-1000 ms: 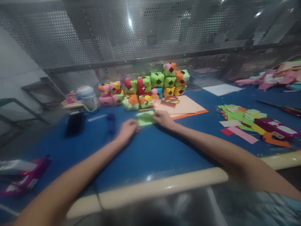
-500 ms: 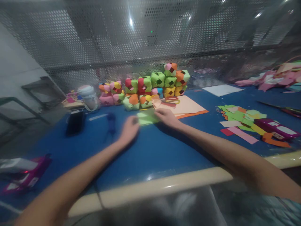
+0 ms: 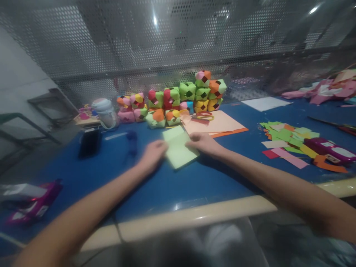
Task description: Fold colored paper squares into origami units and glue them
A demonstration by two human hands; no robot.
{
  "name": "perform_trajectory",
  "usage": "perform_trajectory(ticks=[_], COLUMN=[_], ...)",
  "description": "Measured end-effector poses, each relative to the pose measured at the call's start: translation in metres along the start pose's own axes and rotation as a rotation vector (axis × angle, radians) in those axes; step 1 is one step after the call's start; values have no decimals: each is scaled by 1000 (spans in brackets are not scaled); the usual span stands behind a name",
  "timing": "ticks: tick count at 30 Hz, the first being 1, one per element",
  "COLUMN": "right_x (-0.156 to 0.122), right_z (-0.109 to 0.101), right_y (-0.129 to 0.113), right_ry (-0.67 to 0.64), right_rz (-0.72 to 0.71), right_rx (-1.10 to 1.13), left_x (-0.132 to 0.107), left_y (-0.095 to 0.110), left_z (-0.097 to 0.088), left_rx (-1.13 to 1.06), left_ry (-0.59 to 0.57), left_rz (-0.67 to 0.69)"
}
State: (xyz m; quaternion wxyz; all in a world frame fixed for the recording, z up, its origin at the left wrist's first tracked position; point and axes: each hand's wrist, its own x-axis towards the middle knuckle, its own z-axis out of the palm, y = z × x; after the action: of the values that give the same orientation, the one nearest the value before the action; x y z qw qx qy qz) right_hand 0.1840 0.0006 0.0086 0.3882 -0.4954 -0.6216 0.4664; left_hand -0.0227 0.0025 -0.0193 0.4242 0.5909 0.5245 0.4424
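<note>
A light green sheet of paper (image 3: 179,148) with a crease across it is held between my hands, just above or on the blue table. My left hand (image 3: 155,152) pinches its left edge. On the opposite edge, my right hand (image 3: 204,144) grips the paper with thumb and fingers. Behind the green paper lie peach sheets (image 3: 222,120) with an orange sheet (image 3: 233,132) under them. Scissors (image 3: 205,118) with red and yellow handles rest on the peach sheets.
Stacked folded-paper cubes (image 3: 171,98) stand along the back. Paper scraps (image 3: 292,137) and a purple stapler-like device (image 3: 329,150) lie right. To the left are a phone (image 3: 90,143), a white-lidded jar (image 3: 104,113) and another purple device (image 3: 39,204). A white sheet (image 3: 265,104) lies at the back right.
The green paper has gone from a narrow, low-angled strip to a broader face in view, its near corner now toward me. Both hands still hold its sides.
</note>
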Motion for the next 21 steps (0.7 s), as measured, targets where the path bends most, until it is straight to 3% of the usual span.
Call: perform_trajectory(ticks=[8,13,17,21], right_x=[0,-3,-6,-11], right_z=[2,4,-1,-7], right_y=[29,34,36,44], right_ry=[40,116,67,8], right_rz=[-237,-465,-704,-856], right_rx=[-215,-344,-490,-706], left_x=[-4,-5,-6,-2], left_y=[0,0,0,-2], left_z=[1,8,7,2], left_rx=[468,465,503,614], left_ry=[-3,-59,-99,-147], left_rz=[188,146,170,260])
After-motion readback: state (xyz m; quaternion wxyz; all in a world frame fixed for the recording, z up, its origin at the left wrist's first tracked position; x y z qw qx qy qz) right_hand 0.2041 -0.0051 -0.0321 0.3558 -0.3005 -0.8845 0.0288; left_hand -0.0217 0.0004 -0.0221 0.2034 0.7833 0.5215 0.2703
